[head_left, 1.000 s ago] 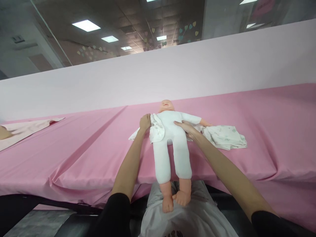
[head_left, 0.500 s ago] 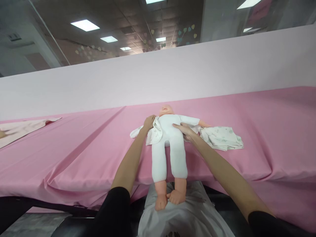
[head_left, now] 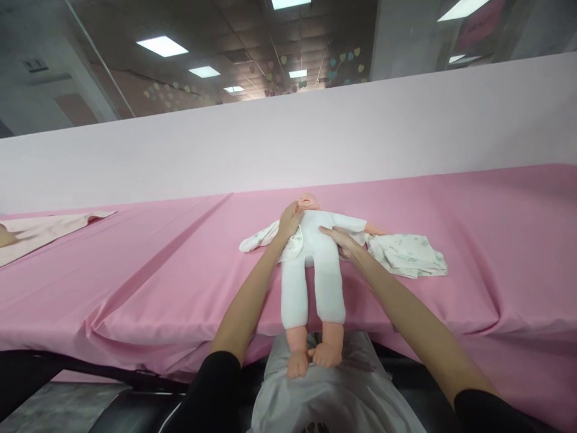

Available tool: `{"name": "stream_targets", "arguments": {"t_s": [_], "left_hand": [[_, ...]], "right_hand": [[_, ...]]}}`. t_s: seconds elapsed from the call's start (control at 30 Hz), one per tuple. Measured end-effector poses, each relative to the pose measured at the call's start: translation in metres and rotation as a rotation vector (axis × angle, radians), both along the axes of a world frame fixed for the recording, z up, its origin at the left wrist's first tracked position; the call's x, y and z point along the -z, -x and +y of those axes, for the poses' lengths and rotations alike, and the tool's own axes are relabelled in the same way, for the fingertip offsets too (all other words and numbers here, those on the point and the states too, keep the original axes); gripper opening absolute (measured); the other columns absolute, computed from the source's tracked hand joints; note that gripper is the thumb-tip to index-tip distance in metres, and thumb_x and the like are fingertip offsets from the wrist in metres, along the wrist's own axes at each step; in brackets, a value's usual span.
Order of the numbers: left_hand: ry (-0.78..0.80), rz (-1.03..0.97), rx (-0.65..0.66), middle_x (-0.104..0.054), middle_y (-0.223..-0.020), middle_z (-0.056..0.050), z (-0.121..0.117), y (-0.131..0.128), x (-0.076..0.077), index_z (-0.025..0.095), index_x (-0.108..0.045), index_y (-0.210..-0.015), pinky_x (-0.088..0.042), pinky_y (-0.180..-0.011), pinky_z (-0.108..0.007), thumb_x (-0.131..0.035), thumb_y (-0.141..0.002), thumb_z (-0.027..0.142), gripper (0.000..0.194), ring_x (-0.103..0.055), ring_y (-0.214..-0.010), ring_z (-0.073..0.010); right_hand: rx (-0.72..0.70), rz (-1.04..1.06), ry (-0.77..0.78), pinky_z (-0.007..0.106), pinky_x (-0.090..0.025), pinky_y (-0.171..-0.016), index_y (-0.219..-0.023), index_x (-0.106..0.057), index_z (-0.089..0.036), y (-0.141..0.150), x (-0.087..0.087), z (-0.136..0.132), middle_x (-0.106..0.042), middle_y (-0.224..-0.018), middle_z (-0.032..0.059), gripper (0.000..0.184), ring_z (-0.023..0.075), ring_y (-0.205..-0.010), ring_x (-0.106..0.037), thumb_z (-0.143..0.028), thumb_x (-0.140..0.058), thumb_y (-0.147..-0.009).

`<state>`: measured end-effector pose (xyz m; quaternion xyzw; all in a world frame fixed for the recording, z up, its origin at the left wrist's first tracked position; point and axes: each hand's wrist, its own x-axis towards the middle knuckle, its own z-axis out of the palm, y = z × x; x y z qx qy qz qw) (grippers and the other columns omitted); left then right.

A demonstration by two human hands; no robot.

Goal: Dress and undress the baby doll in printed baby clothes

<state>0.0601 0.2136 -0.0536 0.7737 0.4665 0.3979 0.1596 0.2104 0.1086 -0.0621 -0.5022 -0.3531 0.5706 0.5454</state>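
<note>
A baby doll [head_left: 315, 237] with a white cloth body lies on its back, its feet hanging over the table's near edge. A white printed baby shirt [head_left: 295, 245] covers the doll's arm and side on the left; its sleeve [head_left: 259, 239] stretches out leftward. My left hand [head_left: 290, 221] is closed on the shirt near the doll's shoulder and neck, fingertips partly hidden. My right hand [head_left: 341, 239] grips the side of the doll's torso, thumb on top and fingers underneath. The doll's arm on the right [head_left: 351, 222] is bare of the shirt.
Folded printed cloth [head_left: 408, 255] lies just right of the doll. Pink cloth [head_left: 171, 270] covers the table. At far left is a pale pink mat [head_left: 49, 231] with part of another doll [head_left: 6, 236]. A white wall [head_left: 225, 147] with glass above stands behind.
My left hand has moved right and up to the doll's shoulder, drawing the shirt over it; the sleeve on the left shows more. My right hand keeps its hold.
</note>
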Motion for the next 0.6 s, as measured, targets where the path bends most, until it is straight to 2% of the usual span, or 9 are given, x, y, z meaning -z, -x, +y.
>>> {"name": "stream_targets", "arguments": {"t_s": [0.13,0.23,0.33,0.4,0.47,0.6], "left_hand": [[-0.109,0.108,0.108,-0.046,-0.140,-0.009,-0.016,-0.016,-0.007,0.016,-0.043,-0.133,-0.030,-0.109,-0.034,-0.041,-0.090,0.039,0.049,-0.040,-0.130,-0.0197],[-0.246,0.264,0.180,-0.048,-0.138,-0.010,-0.030,-0.032,-0.013,0.015,-0.046,-0.130,-0.025,-0.112,-0.038,-0.042,-0.088,0.037,0.048,-0.038,-0.131,-0.0215],[-0.318,0.421,0.252,-0.045,-0.140,-0.010,-0.035,-0.052,-0.019,0.014,-0.044,-0.132,-0.024,-0.113,-0.037,-0.037,-0.086,0.021,0.047,-0.036,-0.133,-0.0194],[-0.276,0.500,0.313,-0.045,-0.141,-0.007,-0.033,-0.064,-0.022,0.016,-0.042,-0.134,-0.029,-0.110,-0.033,-0.034,-0.081,0.010,0.054,-0.039,-0.130,-0.0167],[-0.170,0.565,0.360,-0.049,-0.137,-0.006,-0.030,-0.074,-0.025,0.018,-0.041,-0.135,-0.037,-0.104,-0.031,-0.032,-0.080,0.009,0.057,-0.047,-0.124,-0.0161],[-0.021,0.685,0.372,-0.056,-0.131,-0.005,-0.026,-0.086,-0.031,0.021,-0.048,-0.131,-0.041,-0.097,-0.032,-0.034,-0.084,0.026,0.049,-0.055,-0.115,-0.0196]], "right_hand": [[-0.018,-0.002,0.014,0.024,-0.053,-0.059,-0.089,-0.055,-0.014,0.000,-0.003,-0.001,-0.067,-0.074,0.0061,0.016,0.0146,-0.064,-0.062,-0.025,-0.065,-0.081],[-0.087,-0.014,-0.010,0.025,-0.053,-0.060,-0.090,-0.059,-0.013,-0.002,0.003,0.005,-0.067,-0.071,0.0066,0.019,0.0156,-0.063,-0.062,-0.030,-0.062,-0.081],[-0.123,-0.063,-0.061,0.026,-0.052,-0.063,-0.091,-0.061,-0.014,-0.005,0.012,0.013,-0.068,-0.073,0.0069,0.023,0.0168,-0.066,-0.063,-0.035,-0.058,-0.082],[-0.117,-0.104,-0.087,0.027,-0.052,-0.065,-0.091,-0.062,-0.015,-0.006,0.018,0.017,-0.068,-0.074,0.0072,0.027,0.0176,-0.069,-0.063,-0.038,-0.052,-0.083],[-0.082,-0.178,-0.119,0.027,-0.052,-0.068,-0.091,-0.063,-0.016,-0.007,0.022,0.020,-0.068,-0.076,0.0075,0.030,0.0180,-0.072,-0.063,-0.041,-0.047,-0.084],[0.074,-0.516,-0.198,0.026,-0.049,-0.074,-0.092,-0.062,-0.018,-0.012,0.029,0.029,-0.067,-0.082,0.0055,0.030,0.0185,-0.084,-0.061,-0.039,-0.042,-0.087]]}}
